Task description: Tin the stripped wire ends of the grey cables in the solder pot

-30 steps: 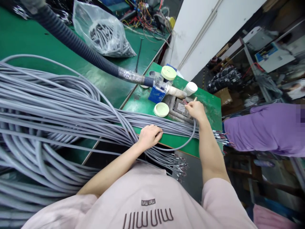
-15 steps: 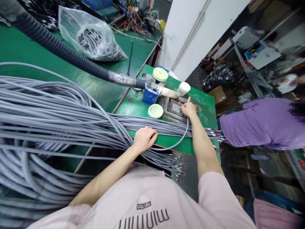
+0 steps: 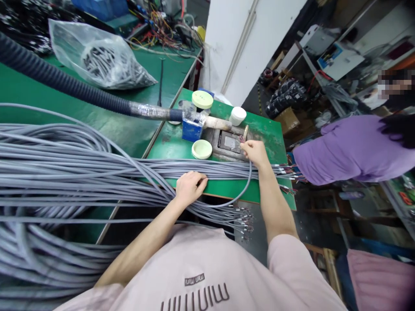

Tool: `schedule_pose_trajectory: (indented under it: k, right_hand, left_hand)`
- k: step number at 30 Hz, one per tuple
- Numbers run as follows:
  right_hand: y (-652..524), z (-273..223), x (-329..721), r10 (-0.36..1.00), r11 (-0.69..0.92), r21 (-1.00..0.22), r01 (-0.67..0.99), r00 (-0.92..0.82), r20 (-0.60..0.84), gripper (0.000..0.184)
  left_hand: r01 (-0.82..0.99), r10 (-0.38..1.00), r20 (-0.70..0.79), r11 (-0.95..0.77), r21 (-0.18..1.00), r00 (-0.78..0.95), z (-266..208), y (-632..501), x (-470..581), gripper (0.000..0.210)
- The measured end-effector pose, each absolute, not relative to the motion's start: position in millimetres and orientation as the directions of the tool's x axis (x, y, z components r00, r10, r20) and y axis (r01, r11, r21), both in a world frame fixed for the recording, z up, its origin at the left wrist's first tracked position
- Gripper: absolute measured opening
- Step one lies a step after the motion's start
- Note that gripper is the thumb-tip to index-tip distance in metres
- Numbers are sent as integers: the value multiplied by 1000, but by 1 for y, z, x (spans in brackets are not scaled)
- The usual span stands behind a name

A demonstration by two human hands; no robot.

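My right hand (image 3: 255,152) pinches the end of a grey cable (image 3: 249,183), whose stripped reddish wires (image 3: 241,139) stick out beyond the fingertips. Those wires are over the right side of a solder pot (image 3: 231,142) with a silvery surface; I cannot tell whether they touch it. From this hand the cable loops down and back to the left. My left hand (image 3: 190,186) rests with curled fingers at the near edge of a long bundle of grey cables (image 3: 155,169); what lies under the fingers is hidden.
A ribbed hose (image 3: 97,93) ends in a pale nozzle (image 3: 218,124) beside the pot. Around it stand a pale green dish (image 3: 202,149), a lidded tub (image 3: 202,99) and a white jar (image 3: 237,115). A plastic bag (image 3: 106,62) lies further left. A person in purple (image 3: 353,147) is at right.
The view has shifted, so the bench appears further left. My right hand's wire ends have come slightly nearer the pot's surface. The left hand stays on the bundle.
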State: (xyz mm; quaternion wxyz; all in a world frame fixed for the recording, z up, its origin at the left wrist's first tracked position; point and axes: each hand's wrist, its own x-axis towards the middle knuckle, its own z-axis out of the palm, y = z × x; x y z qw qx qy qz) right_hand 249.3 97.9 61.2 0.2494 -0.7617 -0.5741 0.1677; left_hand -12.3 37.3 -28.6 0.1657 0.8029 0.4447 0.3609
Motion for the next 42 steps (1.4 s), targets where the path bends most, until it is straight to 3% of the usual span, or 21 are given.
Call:
schedule_pose_trajectory:
  k: [3,6,8,12,15,21,25,27,29,31,32,35,38,42]
  right_hand:
    - [56,59,225,957,-109,-874,474,289,37,29]
    - [16,48,199,951,-80,-967,241,308,-2,28]
    - [-4,39,185,951,-56,-991,126,309,-14,27]
    - [-30,26,172,959,-17,-999,-30,281,-24,28]
    - [-41,25,171,963,3,-996,-90,267,-21,31]
    - [-49,32,170,966,-18,-986,-169,253,-61,38]
    - [-54,29,170,976,-19,-985,-173,211,-56,32]
    - [-61,23,170,981,-34,-986,-162,182,-64,33]
    - [-69,14,170,980,-47,-984,-173,183,-79,34]
    - [-76,6,171,971,-52,-974,-220,217,-101,33]
    - [-80,3,171,966,-55,-969,-241,232,-112,33]
    - [-87,1,170,956,-56,-960,-274,263,-131,34]
    - [-92,6,165,950,-60,-957,-285,277,-142,39]
    - [-96,9,160,956,-80,-957,-279,251,-153,40]
  left_hand:
    - [489,857,418,-515,705,300,-26,35,-10,17]
    - [203,909,347,-393,897,229,-21,26,3,14]
    - [-34,951,220,-218,975,216,-18,16,17,15]
    - [-387,946,-16,147,910,323,-13,-2,49,31]
    - [-489,940,-61,228,842,335,-10,-11,64,27]
    - [-548,968,-36,172,819,250,-7,-18,70,17]
    - [-523,987,34,53,851,155,0,-14,65,13]
    - [-419,987,145,-105,902,65,5,-12,58,6]
    - [-209,923,380,-360,909,65,9,-12,52,2]
    - [-76,772,580,-582,810,260,9,-16,48,5]
    - [-69,726,600,-616,785,336,8,-18,47,7]
    - [-72,797,519,-524,848,309,1,-23,50,7]
    - [-187,932,284,-245,951,223,-3,-25,53,18]
    - [-320,897,19,138,937,441,2,-23,53,28]
